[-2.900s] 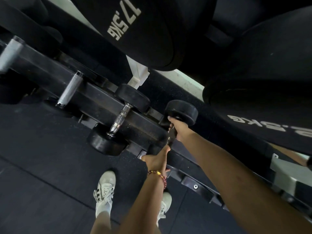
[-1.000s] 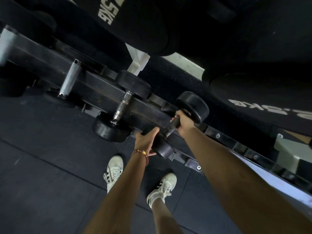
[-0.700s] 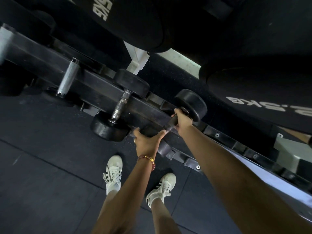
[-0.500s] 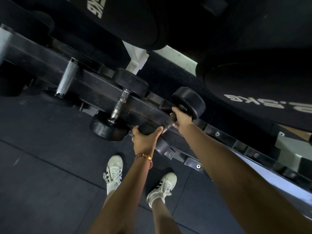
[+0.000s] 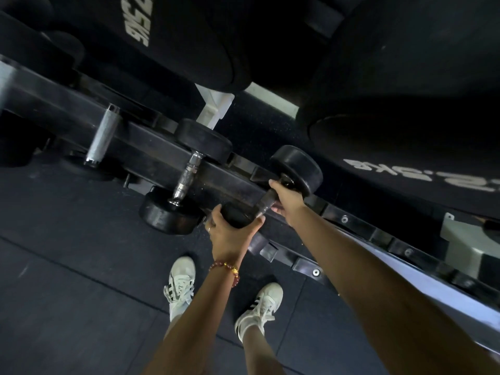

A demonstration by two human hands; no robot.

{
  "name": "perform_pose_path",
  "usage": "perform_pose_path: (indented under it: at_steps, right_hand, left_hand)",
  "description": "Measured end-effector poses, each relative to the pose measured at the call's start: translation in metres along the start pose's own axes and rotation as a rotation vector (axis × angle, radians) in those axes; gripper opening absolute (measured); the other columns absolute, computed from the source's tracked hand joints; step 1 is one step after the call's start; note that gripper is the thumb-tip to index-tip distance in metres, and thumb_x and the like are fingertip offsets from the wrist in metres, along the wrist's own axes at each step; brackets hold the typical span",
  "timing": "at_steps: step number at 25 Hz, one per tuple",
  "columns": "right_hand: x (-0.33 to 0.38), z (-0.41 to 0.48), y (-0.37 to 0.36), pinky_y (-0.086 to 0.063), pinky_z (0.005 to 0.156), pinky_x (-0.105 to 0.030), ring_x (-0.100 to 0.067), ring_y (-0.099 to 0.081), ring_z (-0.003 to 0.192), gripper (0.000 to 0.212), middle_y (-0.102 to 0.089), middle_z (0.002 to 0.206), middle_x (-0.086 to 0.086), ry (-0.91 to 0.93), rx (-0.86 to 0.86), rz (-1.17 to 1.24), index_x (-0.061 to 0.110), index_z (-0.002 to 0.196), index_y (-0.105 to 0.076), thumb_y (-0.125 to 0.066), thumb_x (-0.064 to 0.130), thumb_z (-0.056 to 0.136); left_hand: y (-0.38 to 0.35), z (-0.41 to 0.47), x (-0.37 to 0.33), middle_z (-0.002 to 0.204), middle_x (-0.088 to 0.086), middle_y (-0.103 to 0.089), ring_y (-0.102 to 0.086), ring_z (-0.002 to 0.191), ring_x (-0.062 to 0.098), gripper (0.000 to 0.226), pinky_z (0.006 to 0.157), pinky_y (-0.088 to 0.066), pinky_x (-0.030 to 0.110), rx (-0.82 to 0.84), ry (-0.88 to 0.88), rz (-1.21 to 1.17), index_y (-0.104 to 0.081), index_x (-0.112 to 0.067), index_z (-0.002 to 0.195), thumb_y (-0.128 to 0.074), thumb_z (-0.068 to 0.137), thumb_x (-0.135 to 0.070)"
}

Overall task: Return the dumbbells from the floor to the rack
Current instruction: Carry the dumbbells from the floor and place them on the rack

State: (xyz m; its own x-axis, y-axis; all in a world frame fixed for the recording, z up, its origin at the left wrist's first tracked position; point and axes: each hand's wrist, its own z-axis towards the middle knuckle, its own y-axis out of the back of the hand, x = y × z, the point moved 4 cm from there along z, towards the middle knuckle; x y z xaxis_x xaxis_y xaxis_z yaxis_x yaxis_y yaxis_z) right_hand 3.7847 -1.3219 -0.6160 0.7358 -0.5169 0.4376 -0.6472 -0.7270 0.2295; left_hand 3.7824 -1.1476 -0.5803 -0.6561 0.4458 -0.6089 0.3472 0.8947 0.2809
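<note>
Right hand (image 5: 288, 198) grips dumbbell (image 5: 296, 169) handle; left hand (image 5: 231, 232) cups near head. Dumbbell lies across rack (image 5: 151, 147) rail, beside second dumbbell (image 5: 186, 180).

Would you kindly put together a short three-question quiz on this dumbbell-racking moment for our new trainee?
1. True or false: the right hand grips the handle of the held dumbbell.
2. Multiple choice: the left hand holds that dumbbell by (A) its near head, (B) its far head, (C) no part of it; the hand hangs free.
3. Fill in the blank: the beaded bracelet sits on the ___ wrist.

Key: 1 true; 2 A; 3 left.
</note>
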Motion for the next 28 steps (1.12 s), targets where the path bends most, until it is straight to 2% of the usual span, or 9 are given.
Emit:
perform_pose_path:
  at_steps: [3,8,10,12,14,17,21,26,28]
  right_hand:
    - [0.007,-0.015,0.010,-0.051,0.083,-0.031,-0.025,-0.061,0.109,0.035,-0.063,0.119,-0.011,0.004,0.032,-0.147,0.005,0.114,-0.058,-0.062,0.028,0.089]
    - [0.016,-0.076,0.048,-0.047,0.091,-0.037,-0.028,-0.059,0.108,0.032,-0.061,0.122,-0.015,0.012,0.087,-0.451,0.001,0.122,-0.055,-0.047,0.020,0.097]
    - [0.014,-0.109,0.066,-0.047,0.079,-0.033,-0.021,-0.057,0.085,0.023,-0.061,0.106,-0.013,0.045,0.159,-0.565,0.004,0.111,-0.058,-0.044,0.016,0.098]
    - [0.013,-0.148,0.092,-0.043,0.065,-0.026,-0.016,-0.053,0.070,0.019,-0.063,0.091,-0.010,0.185,0.194,-0.714,0.005,0.101,-0.061,-0.045,0.013,0.097]
    - [0.007,-0.193,0.125,-0.042,0.068,-0.027,-0.020,-0.057,0.076,0.018,-0.064,0.089,-0.014,0.310,0.212,-0.825,0.004,0.097,-0.065,-0.049,0.011,0.094]
    - [-0.016,-0.264,0.196,-0.043,0.074,-0.029,-0.028,-0.061,0.086,0.014,-0.065,0.090,-0.010,0.351,0.214,-0.840,0.012,0.084,-0.067,-0.054,0.014,0.091]
    - [-0.044,-0.377,0.321,-0.046,0.083,-0.030,-0.017,-0.059,0.093,0.013,-0.063,0.096,0.005,0.367,-0.046,-0.717,0.034,0.081,-0.059,-0.056,0.028,0.092]
    - [-0.109,-0.551,0.450,-0.039,0.079,-0.024,-0.012,-0.056,0.090,0.010,-0.060,0.090,0.008,0.415,-0.459,-0.512,0.020,0.095,-0.065,-0.056,0.021,0.094]
    - [-0.151,-0.610,0.488,-0.042,0.084,-0.028,-0.013,-0.056,0.090,0.008,-0.061,0.091,0.008,0.419,-0.570,-0.445,0.022,0.093,-0.064,-0.057,0.020,0.093]
  left_hand:
    - [0.008,-0.004,-0.009,0.150,0.011,-0.008,-0.025,0.134,0.032,0.106,0.106,-0.039,0.043,0.035,-0.030,0.163,-0.017,-0.016,0.145,-0.080,0.065,-0.045]
    - [0.030,-0.035,-0.038,0.152,0.019,-0.010,-0.014,0.141,0.035,0.088,0.109,-0.032,0.047,0.063,-0.120,0.564,-0.020,-0.008,0.144,-0.068,0.079,-0.043]
    - [0.036,-0.062,-0.053,0.151,0.019,-0.018,-0.020,0.140,0.034,0.075,0.107,-0.034,0.046,0.031,-0.188,0.689,-0.026,-0.007,0.142,-0.063,0.084,-0.038]
    - [0.037,-0.098,-0.071,0.142,0.018,-0.036,-0.038,0.131,0.033,0.059,0.101,-0.040,0.043,0.112,-0.260,0.742,-0.037,-0.007,0.137,-0.058,0.087,-0.029]
    - [0.030,-0.139,-0.080,0.127,0.017,-0.055,-0.054,0.118,0.031,0.042,0.096,-0.045,0.037,0.267,-0.305,0.752,-0.049,-0.006,0.126,-0.055,0.087,-0.021]
    - [0.006,-0.219,-0.098,0.120,0.006,-0.065,-0.061,0.111,0.021,0.029,0.095,-0.048,0.035,0.559,-0.523,0.888,-0.058,-0.012,0.117,-0.052,0.090,-0.022]
    - [-0.048,-0.341,-0.142,0.120,-0.004,-0.064,-0.059,0.110,0.012,0.027,0.096,-0.047,0.032,0.914,-0.900,1.069,-0.059,-0.022,0.117,-0.050,0.092,-0.024]
    - [-0.110,-0.533,-0.177,0.112,0.000,-0.068,-0.063,0.104,0.017,0.022,0.092,-0.049,0.037,1.281,-1.371,1.111,-0.063,-0.020,0.110,-0.054,0.089,-0.020]
    - [-0.127,-0.614,-0.166,0.111,0.001,-0.068,-0.063,0.104,0.016,0.022,0.093,-0.049,0.037,1.431,-1.506,1.114,-0.062,-0.018,0.110,-0.055,0.089,-0.017]
